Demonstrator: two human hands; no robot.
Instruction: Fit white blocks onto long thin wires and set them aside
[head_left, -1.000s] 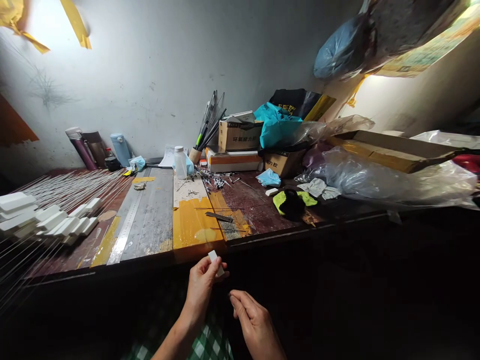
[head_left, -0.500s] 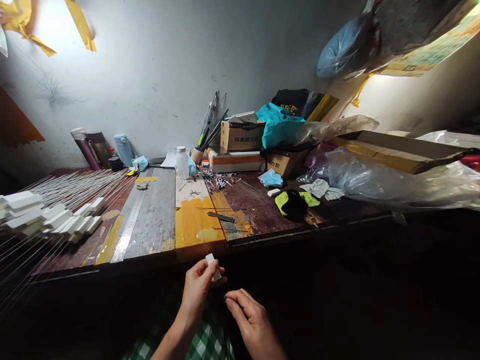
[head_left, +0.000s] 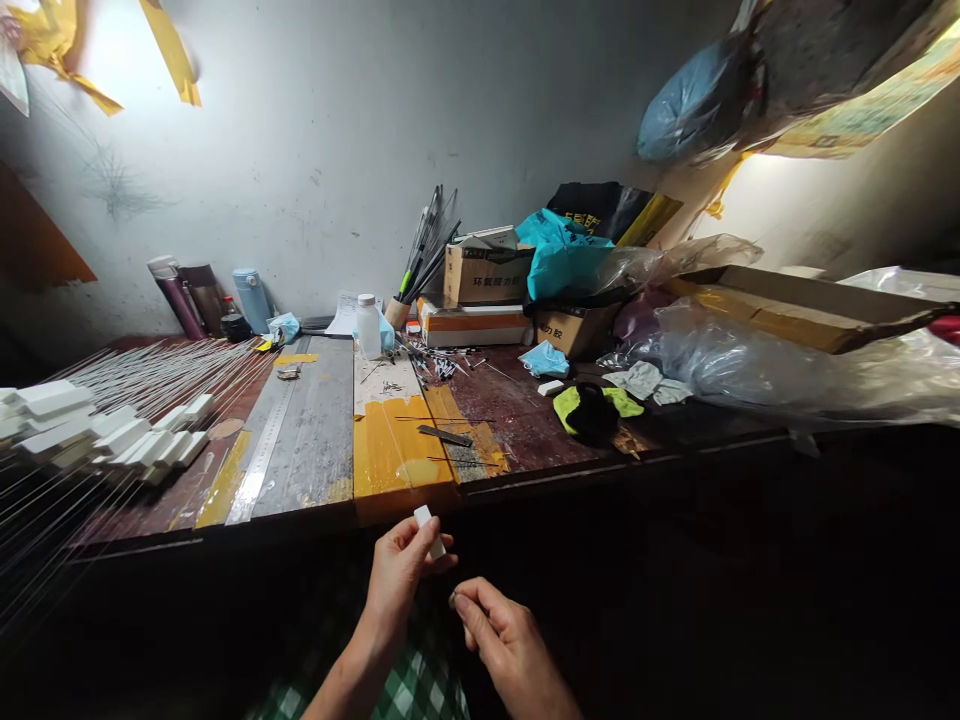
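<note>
The left hand (head_left: 397, 562) pinches a small white block (head_left: 430, 531) between thumb and fingers, the gap no wider than the block itself. The block sits at between one and two o'clock from the middle of that hand, in front of the desk's near edge, tilted with its upper end towards eleven and its lower end towards five. The outer fingers show just past its lower end.

At four o'clock from the left hand is the right hand (head_left: 510, 637), apart from the block. Its thumb and forefinger meet tip to tip, the other fingers curled in behind. A tiny spot shows at the fingertips; it is too small to tell whether anything is held there.

From the left hand, the desk (head_left: 521, 410) spreads from ten to two o'clock. At twelve is a strip of amber tape (head_left: 382, 440), with a white bottle (head_left: 368, 330) standing beyond it. A flat dark bar (head_left: 445, 436) lies at one o'clock, a black and lime cloth (head_left: 592, 410) at two. A ruler (head_left: 260, 465) lies at ten; a heap of white blocks (head_left: 124, 432) is between nine and ten.
</note>
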